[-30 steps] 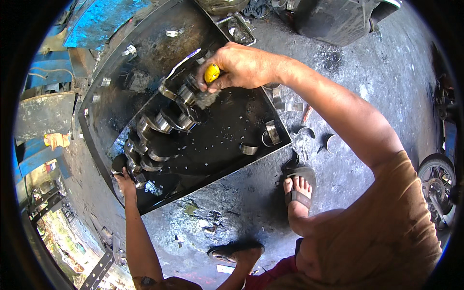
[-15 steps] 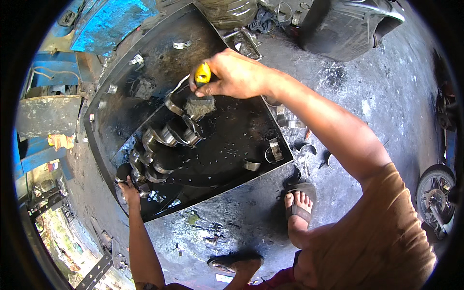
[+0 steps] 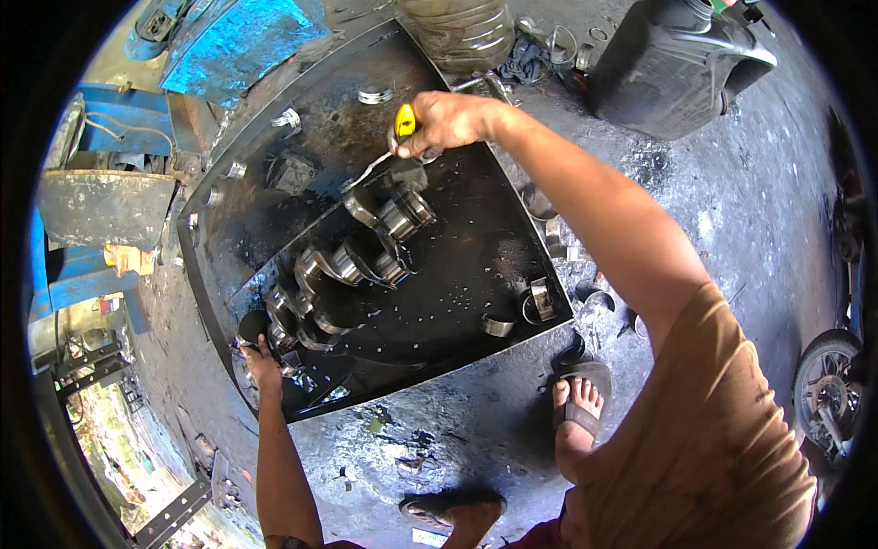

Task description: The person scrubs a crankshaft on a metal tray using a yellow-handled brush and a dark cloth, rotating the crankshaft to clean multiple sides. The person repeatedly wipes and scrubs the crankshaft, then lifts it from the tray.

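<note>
A shiny metal crankshaft lies slantwise in a black metal tray, over dark wet liquid. My left hand is closed round its near left end, the thumb and fingers against the dark round end piece. At the far right end, my right hand grips a paintbrush by its yellow handle. The brush's bristles point down just beyond the last bright journal; I cannot tell whether they touch the metal. A thin pale strip runs from beside the right hand down toward the crankshaft.
Curved bearing shells lie in the tray's right corner, with others along its far side. More shells rest on the floor. A black jerrycan and a ribbed plastic container stand beyond. My sandalled foot is near the tray.
My right hand has drawn the brush off the crankshaft's journal toward its far end, uncovering the bright metal. The left hand keeps its hold. The whole view has shifted slightly.
</note>
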Motion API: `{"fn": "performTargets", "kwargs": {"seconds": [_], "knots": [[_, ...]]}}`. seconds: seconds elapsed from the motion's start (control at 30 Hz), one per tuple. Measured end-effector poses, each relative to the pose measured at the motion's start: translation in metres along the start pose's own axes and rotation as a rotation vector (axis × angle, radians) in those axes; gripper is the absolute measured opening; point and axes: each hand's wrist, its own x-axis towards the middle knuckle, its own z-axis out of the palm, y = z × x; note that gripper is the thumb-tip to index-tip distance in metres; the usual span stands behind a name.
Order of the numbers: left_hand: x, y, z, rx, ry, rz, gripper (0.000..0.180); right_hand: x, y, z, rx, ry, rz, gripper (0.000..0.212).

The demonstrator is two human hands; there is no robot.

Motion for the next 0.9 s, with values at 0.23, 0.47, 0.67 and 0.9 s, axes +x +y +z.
{"fn": "performTargets", "kwargs": {"seconds": [0.23, 0.47, 0.67, 0.9], "knots": [[-0.009, 0.007, -0.004, -0.014, 0.002, 0.093, 0.063, 0.005, -0.006, 0.003, -0.160, -0.040, -0.061, 0.021], [-0.006, 0.003, 0.003, 0.094, 0.082, 0.114, 0.068, -0.052, 0.068, 0.044, 0.764, 0.343, 0.245, 0.026], [-0.004, -0.002, 0.006, -0.073, 0.059, 0.176, 0.060, -0.090, 0.037, 0.114, 1.036, 0.858, 0.374, 0.013], [-0.008, 0.004, 0.006, 0.001, 0.091, 0.159, 0.058, -0.103, -0.018, 0.128, 1.002, 0.876, 0.061, 0.014]]}}
